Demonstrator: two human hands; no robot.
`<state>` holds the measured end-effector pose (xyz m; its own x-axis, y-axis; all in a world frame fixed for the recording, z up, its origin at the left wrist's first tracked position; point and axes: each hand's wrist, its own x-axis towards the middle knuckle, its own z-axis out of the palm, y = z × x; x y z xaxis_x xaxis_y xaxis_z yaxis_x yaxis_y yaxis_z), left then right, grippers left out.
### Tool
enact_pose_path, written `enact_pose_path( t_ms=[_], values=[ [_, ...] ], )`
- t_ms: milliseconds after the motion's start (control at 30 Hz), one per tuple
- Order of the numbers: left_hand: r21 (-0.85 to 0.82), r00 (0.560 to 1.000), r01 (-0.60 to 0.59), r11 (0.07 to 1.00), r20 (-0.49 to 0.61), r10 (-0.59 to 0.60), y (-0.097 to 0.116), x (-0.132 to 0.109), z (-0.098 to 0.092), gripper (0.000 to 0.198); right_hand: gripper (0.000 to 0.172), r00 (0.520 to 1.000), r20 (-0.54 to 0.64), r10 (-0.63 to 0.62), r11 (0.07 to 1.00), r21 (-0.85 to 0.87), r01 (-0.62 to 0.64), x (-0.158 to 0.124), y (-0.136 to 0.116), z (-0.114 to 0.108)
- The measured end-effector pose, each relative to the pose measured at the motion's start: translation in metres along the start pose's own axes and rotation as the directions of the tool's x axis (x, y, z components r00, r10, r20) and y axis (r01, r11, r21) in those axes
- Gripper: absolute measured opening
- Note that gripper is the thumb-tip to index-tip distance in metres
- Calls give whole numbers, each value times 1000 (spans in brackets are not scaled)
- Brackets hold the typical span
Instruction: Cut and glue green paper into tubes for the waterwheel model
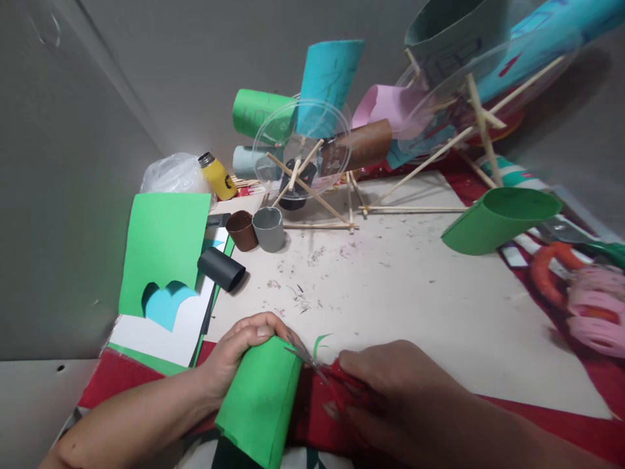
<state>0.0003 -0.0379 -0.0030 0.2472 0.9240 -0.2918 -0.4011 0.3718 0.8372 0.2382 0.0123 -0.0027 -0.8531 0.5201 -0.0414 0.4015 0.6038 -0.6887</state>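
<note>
green paper roll: lower middle of frame, tilted, near end low toward the lap; scissor blades at its upper right edge
left hand: grasping the roll at its top edge, thumb on near side, fingers curled over the far side
right hand: lower right of center, clenched round the red handles of the scissors; exact finger placement in the loops blurred, can't tell
green sliver: curved, lies just beyond the blades, looks like a trimming
progress: trimming of this roll looks underway, seemingly unfinished; how much edge is left, can't tell
slanted green tube: right of frame, already shaped, stands apart from the wheels
small tubes: black, brown and gray, left of center, loose, not mounted
stick-and-disc wheel: upper middle, already carries several colored tubes; larger one at upper right, partly out of frame
green sheet: left, heart-shaped gap at its lower edge, blue showing through
white board: under most of it, specks and scraps on top
</note>
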Motion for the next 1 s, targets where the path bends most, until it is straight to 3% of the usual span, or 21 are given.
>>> enact_pose_path(
  t_ms=[400,633,1000],
  values=[
    [-62,997,-28,998,70,33,-2,2,-1,23,15,997,71,8,1000,-2,-8,-2,2,-1],
    [-53,994,-45,998,99,50,0,2,-1,24,19,1000,-6,-9,999,44,9,-2,-1,-1],
    [-95,994,-38,995,98,47,-1,2,1,22,16,996,87,26,1000,10,-27,-3,1,-3]
  ],
)
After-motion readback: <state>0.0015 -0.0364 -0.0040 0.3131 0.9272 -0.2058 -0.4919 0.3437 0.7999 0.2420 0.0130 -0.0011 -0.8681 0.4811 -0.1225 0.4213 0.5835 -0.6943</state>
